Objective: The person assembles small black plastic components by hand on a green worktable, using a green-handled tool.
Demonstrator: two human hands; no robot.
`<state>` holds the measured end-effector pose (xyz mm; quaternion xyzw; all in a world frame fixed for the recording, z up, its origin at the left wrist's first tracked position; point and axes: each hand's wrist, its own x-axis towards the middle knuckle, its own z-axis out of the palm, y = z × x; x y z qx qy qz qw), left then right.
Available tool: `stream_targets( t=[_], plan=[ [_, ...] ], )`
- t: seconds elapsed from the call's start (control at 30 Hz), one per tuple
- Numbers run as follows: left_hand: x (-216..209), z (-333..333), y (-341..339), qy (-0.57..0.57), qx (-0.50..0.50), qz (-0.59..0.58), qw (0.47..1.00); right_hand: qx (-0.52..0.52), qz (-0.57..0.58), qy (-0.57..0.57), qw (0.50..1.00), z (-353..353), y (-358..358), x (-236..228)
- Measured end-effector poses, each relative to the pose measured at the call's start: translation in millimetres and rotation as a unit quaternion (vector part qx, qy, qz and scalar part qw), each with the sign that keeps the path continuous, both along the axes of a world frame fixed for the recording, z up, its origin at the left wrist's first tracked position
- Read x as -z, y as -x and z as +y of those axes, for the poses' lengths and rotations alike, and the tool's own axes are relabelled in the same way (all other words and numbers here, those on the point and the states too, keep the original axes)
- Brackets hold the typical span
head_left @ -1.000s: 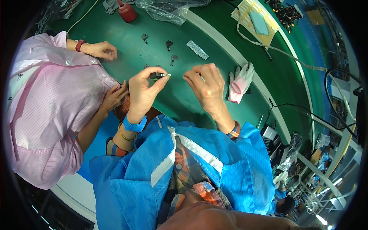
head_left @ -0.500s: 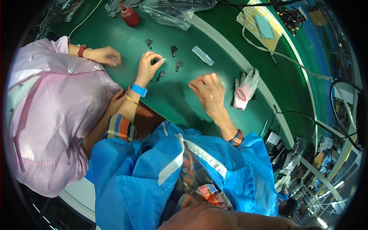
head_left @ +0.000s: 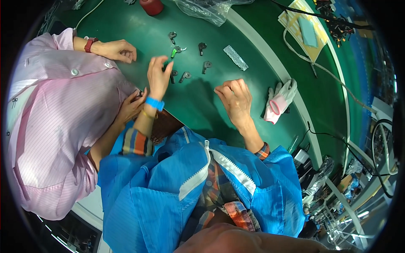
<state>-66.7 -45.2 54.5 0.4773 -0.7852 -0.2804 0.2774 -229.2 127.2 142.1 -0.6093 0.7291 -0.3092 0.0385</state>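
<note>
My left hand [head_left: 159,80], wearing a blue wristband [head_left: 155,103], hovers over the green table with thumb and fingers apart and nothing between them. Just beyond its fingertips lies a small black earbud-shaped part [head_left: 178,49] with a bright green patch. Around it are several similar black parts [head_left: 184,76], one close beside my left palm [head_left: 174,76]. Farther right, my right hand [head_left: 236,101] has its fingertips pinched together above the table. Whatever is in that pinch is too small or hidden to make out.
A silvery strip [head_left: 235,57] and white-pink gloves [head_left: 279,101] lie to the right. At the back are a red bottle [head_left: 152,6] and clear plastic [head_left: 206,12]. A co-worker in a pink striped shirt [head_left: 67,114] sits left, one hand [head_left: 118,51] on the table.
My left hand has let go of the small part, which now lies among the others, and has drawn back slightly. My right hand stays pinched. The view has shifted a little.
</note>
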Motion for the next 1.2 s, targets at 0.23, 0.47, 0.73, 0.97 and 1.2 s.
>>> stream_targets(
  t=[0.23,0.47,0.73,0.97,1.2],
  plan=[
    [15.6,37.0,-23.8,-0.058,-0.064,-0.146,0.986,-0.012,-0.015,0.014,1.000,2.6,-8.6,-2.3],
    [21.4,35.5,-23.7,-0.070,-0.049,-0.171,0.981,-0.026,-0.024,0.026,0.999,8.9,-11.7,-7.0],
    [-17.3,52.9,-19.5,-0.301,-0.051,0.161,0.939,-0.022,-0.074,0.051,0.996,8.9,-16.1,-18.9],
    [-78.1,82.7,-1.6,-0.314,0.012,0.231,0.921,-0.020,-0.113,0.083,0.990,9.0,-19.0,-34.6],
    [-107.4,102.1,-0.3,-0.409,0.094,0.329,0.846,0.004,-0.269,0.087,0.959,19.4,-12.3,-47.0]
  ],
)
